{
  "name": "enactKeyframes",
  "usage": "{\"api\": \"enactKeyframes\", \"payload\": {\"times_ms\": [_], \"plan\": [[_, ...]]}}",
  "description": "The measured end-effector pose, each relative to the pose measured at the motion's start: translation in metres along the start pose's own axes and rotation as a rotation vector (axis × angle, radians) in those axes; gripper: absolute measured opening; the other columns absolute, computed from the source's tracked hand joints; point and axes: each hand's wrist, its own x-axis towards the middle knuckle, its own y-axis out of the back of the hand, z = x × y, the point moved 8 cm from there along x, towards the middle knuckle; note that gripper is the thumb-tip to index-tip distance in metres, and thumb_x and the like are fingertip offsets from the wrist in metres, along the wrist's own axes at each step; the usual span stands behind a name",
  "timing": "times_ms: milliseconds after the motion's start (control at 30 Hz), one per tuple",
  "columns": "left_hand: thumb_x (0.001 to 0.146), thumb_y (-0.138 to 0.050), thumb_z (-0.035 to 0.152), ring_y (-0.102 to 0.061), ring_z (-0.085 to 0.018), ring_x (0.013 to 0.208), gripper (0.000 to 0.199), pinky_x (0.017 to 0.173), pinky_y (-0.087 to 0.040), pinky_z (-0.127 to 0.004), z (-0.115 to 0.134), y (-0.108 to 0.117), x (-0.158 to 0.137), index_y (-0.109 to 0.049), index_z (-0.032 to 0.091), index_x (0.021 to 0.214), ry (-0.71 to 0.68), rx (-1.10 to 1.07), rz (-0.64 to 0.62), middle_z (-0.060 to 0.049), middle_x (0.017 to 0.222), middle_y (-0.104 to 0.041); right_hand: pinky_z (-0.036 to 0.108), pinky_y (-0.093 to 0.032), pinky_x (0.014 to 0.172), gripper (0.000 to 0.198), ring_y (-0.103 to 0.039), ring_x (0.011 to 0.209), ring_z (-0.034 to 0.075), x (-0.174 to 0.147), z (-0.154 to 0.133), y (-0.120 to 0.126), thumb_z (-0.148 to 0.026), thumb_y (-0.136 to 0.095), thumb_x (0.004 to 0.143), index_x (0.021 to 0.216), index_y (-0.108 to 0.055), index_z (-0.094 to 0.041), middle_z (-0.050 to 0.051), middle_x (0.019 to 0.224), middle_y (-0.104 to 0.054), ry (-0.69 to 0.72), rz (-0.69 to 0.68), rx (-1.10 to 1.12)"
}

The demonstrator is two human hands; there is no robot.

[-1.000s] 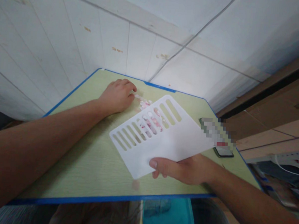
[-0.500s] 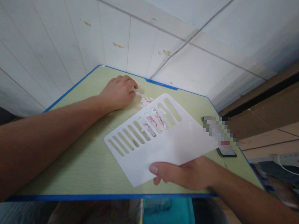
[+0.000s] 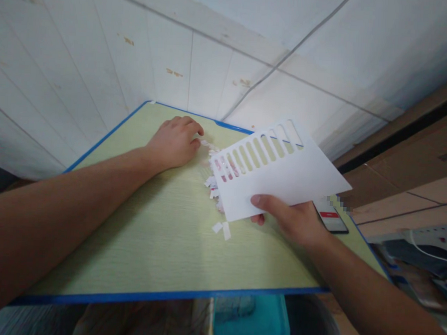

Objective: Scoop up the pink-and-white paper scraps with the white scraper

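My right hand (image 3: 281,210) grips the lower edge of a thin white sheet (image 3: 294,176) with a row of long slots, thumb on top and fingertips below. The sheet is tilted, its slotted side turned away from me. Small white and pink paper scraps (image 3: 212,182) lie on the table beside and under it, some showing through the slots. Part of the pile is hidden by the sheet. My left hand (image 3: 178,139) rests on the table with loosely bent fingers, a gap between thumb and forefinger. Scraps lie just by its fingertips.
The pale green table (image 3: 148,243) has a blue edge and stands against a white panelled wall (image 3: 157,59). A phone (image 3: 333,221), partly blurred out, lies at the right. Below the front edge is a turquoise bin (image 3: 267,325). A grey cable (image 3: 273,70) runs up the wall.
My right hand has moved the slotted sheet up and to the right and turned it, uncovering more scraps on its left side. My left hand has stayed almost still.
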Motion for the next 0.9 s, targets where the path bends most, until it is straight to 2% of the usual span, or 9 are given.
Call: {"api": "enactKeyframes", "payload": {"times_ms": [167, 533, 633, 733, 900], "plan": [[0.108, -0.056, 0.034, -0.071, -0.044, 0.157, 0.051, 0.14, -0.053, -0.069, 0.001, 0.001, -0.001, -0.088, 0.025, 0.146, -0.004, -0.022, 0.011, -0.017, 0.159, -0.082, 0.037, -0.066, 0.06, 0.035, -0.074, 0.061, 0.024, -0.002, 0.0, -0.011, -0.043, -0.094, 0.097, 0.072, -0.075, -0.026, 0.005, 0.066, -0.077, -0.019, -0.135, -0.031], [0.107, -0.061, 0.032, -0.071, -0.044, 0.158, 0.048, 0.141, -0.053, -0.067, 0.001, 0.001, -0.001, -0.088, 0.025, 0.146, 0.007, -0.022, 0.001, -0.016, 0.163, -0.082, 0.034, -0.064, 0.057, 0.034, -0.073, 0.059, 0.022, 0.0, 0.007, -0.003, -0.043, -0.093, 0.095, 0.072, -0.075, -0.025, 0.004, 0.066, -0.075, -0.019, -0.076, -0.044], [0.105, -0.064, 0.032, -0.071, -0.044, 0.157, 0.048, 0.141, -0.053, -0.067, 0.0, 0.002, 0.0, -0.088, 0.027, 0.146, -0.004, -0.026, 0.019, -0.014, 0.16, -0.083, 0.032, -0.064, 0.056, 0.033, -0.073, 0.059, 0.021, -0.001, 0.004, -0.005, -0.039, -0.093, 0.096, 0.073, -0.074, -0.025, 0.003, 0.065, -0.075, -0.004, -0.135, -0.021], [0.105, -0.064, 0.032, -0.072, -0.043, 0.156, 0.047, 0.141, -0.053, -0.066, -0.001, 0.001, 0.0, -0.088, 0.029, 0.145, -0.014, -0.025, 0.023, -0.013, 0.159, -0.083, 0.03, -0.066, 0.056, 0.023, -0.075, 0.059, 0.02, -0.003, 0.003, -0.012, -0.033, -0.095, 0.094, 0.081, -0.078, -0.023, 0.003, 0.07, -0.079, -0.011, -0.226, 0.021], [0.106, -0.064, 0.031, -0.072, -0.044, 0.156, 0.045, 0.14, -0.055, -0.067, -0.001, 0.0, 0.0, -0.088, 0.028, 0.143, -0.023, -0.015, 0.025, -0.015, 0.16, -0.083, 0.028, -0.068, 0.055, 0.016, -0.079, 0.062, 0.02, -0.009, 0.008, -0.023, -0.028, -0.097, 0.092, 0.095, -0.083, -0.021, 0.004, 0.08, -0.085, -0.104, -0.374, 0.1]]}}
